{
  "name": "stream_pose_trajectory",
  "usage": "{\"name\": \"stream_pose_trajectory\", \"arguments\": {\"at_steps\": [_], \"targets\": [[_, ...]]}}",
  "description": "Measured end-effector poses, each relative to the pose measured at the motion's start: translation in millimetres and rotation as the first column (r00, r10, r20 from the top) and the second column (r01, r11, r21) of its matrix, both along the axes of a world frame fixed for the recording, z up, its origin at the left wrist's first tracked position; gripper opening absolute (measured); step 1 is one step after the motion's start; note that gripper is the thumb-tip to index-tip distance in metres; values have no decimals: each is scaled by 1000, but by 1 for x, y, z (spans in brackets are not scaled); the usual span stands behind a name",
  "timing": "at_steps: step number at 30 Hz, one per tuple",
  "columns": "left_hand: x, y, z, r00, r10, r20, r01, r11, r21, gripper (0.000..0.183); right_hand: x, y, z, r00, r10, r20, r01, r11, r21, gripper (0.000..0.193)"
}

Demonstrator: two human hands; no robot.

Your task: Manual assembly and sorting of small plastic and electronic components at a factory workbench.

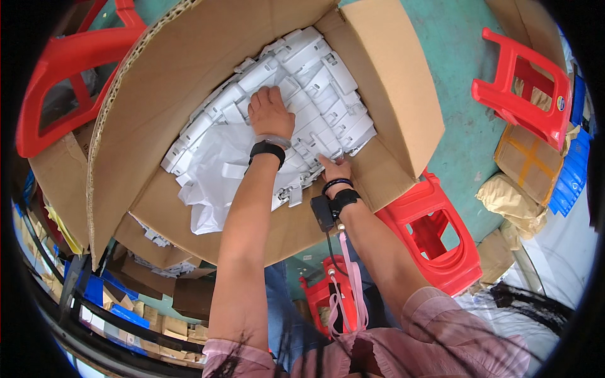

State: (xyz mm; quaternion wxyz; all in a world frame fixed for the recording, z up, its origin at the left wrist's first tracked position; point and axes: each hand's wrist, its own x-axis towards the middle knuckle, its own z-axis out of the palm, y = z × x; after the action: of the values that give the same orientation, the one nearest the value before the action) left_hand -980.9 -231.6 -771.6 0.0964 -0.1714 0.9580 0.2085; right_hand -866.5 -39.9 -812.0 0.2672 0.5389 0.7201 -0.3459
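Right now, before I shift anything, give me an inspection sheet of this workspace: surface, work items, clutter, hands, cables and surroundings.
Surface: green floor visible beside the open cardboard box.
Work items: white plastic parts laid in rows inside the box; crumpled translucent plastic bag over some of them.
Clutter: crumpled brown paper and taped carton, at right.
Hands: left hand on the parts; right hand at their near edge; grip unclear for both.
Cables: black cable hanging from the small black device at the right wrist.
Surroundings: several red plastic stools around the box.
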Motion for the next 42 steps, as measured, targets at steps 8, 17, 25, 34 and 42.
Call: {"name": "stream_pose_trajectory", "arguments": {"at_steps": [8, 17, 25, 34, 42], "targets": [[2, -14, 3, 983, 6, 184, -4, 1000, -13, 80, -12, -27, 36, 974, -181, -133, 134, 944, -302, 31], [-22, -6, -6, 975, 1, 224, -49, 977, 207, 70, -31, 3, 12, 971, -129, -203, 131, 991, -7, 58], [14, -5, -4, 972, 30, 231, -65, 988, 141, 55, -41, -34, 46, 948, -317, -17, 307, 928, -212, 69], [-23, -11, 1, 762, -233, 605, 16, 939, 343, 69, -46, -5, 27, 962, -244, 119, 265, 941, -210, 70], [9, 25, -3, 644, -340, 686, -77, 863, 500, 74, -36, -4, 24, 960, -272, -65, 245, 929, -278, 65]]}}
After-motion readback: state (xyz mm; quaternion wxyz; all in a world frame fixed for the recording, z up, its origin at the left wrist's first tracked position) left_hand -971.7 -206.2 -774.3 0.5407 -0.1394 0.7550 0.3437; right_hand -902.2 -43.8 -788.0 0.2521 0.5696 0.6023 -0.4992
